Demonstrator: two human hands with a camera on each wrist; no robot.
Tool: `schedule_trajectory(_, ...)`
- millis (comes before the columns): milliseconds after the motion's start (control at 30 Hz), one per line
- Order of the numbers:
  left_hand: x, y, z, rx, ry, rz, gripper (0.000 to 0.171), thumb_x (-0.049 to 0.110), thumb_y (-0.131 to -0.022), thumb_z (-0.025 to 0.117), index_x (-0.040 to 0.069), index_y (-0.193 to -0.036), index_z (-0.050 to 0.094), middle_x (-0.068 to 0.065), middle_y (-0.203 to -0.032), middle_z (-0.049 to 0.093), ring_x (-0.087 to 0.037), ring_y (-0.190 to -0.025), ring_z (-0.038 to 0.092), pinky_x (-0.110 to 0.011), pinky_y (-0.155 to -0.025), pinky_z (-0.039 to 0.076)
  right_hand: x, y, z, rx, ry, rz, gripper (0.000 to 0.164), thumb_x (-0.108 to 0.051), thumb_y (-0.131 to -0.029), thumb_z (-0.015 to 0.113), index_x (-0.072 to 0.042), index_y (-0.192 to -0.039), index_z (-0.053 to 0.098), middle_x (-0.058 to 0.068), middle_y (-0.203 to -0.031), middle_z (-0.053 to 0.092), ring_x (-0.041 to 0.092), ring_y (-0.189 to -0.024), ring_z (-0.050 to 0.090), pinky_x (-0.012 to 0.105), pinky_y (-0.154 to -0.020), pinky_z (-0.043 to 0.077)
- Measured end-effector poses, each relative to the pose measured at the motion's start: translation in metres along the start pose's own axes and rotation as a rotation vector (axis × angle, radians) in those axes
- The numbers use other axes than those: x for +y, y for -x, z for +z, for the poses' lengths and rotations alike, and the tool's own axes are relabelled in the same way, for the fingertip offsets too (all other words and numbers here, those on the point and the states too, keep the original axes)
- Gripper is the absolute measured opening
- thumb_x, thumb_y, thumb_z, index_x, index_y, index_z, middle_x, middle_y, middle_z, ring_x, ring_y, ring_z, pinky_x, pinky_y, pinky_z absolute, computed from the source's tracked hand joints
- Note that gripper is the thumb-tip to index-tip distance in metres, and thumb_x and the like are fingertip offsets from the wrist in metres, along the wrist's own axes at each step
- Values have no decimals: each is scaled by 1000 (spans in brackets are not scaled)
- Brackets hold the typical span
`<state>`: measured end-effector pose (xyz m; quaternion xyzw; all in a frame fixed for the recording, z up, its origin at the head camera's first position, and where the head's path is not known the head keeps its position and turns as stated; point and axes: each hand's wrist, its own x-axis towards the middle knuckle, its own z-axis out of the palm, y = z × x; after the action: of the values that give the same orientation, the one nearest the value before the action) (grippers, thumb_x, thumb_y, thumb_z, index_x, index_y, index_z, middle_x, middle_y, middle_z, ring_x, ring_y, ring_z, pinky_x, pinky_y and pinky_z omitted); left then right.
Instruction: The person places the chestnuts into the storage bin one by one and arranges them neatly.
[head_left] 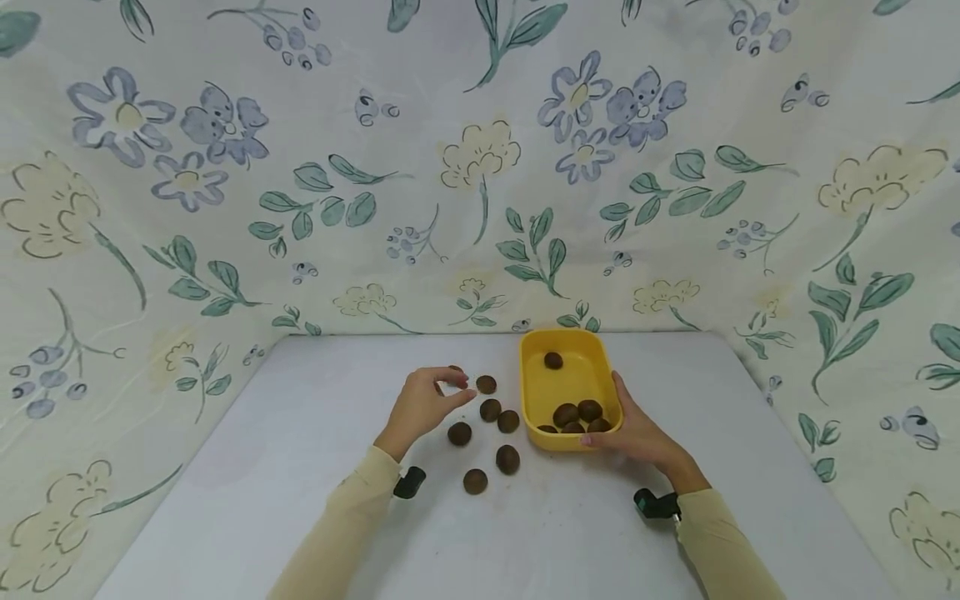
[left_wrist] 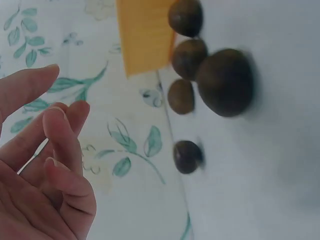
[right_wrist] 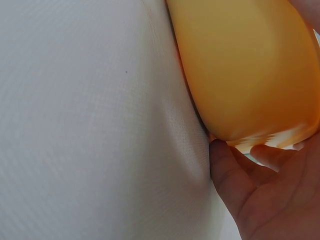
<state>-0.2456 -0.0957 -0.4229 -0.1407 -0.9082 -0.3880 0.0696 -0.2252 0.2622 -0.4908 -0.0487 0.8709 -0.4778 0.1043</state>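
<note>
My left hand (head_left: 424, 405) hovers over the table at the far end of the loose brown balls, its thumb and fingers apart with nothing between them. In the left wrist view the fingers (left_wrist: 64, 137) are loosely bent and empty. Several round brown nut-like balls lie on the table, among them a near one (head_left: 475, 481) and one close to the left fingertips (head_left: 486, 384). A yellow rectangular tub (head_left: 566, 340) contains more of them, mostly gathered at its near end. My right hand (head_left: 643, 434) grips the tub's near right corner, thumb at the front rim, fingers along the side.
The white table (head_left: 300, 500) runs back to a flower-patterned cloth backdrop (head_left: 420, 275), which also hangs at both sides. A ball (head_left: 553, 360) sits alone toward the tub's far end. Small black devices (head_left: 657, 503) are worn at the wrists.
</note>
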Motion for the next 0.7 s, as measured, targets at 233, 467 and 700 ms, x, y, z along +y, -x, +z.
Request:
schedule_trajectory(233,-22,15,-3,-36,-36,-119,30,29,-89,82,7,-109,79,-10,-118,77,-14,-71,58,-27,-61,46,-1,0,0,2,6,-4,139,-53,-75,86,-22,-165,-15,17,-175,3,45,-160,15,70,-123,17)
schedule_trajectory(467,-33,25,6,-91,-125,-225,36,35,-86,82,10,-112,78,-4,-108,78,-27,-105,69,-42,-82,56,1,-1,2,-1,-11,1,140,-53,-73,87,-24,-165,-15,15,-176,5,42,-159,17,69,-123,18)
schedule_trajectory(700,-35,27,11,-128,-157,-238,37,31,-83,85,8,-110,78,-5,-108,77,-28,-107,68,-48,-88,55,1,-1,3,5,-20,-9,139,-51,-73,88,-25,-165,-14,14,-176,6,42,-159,18,69,-123,18)
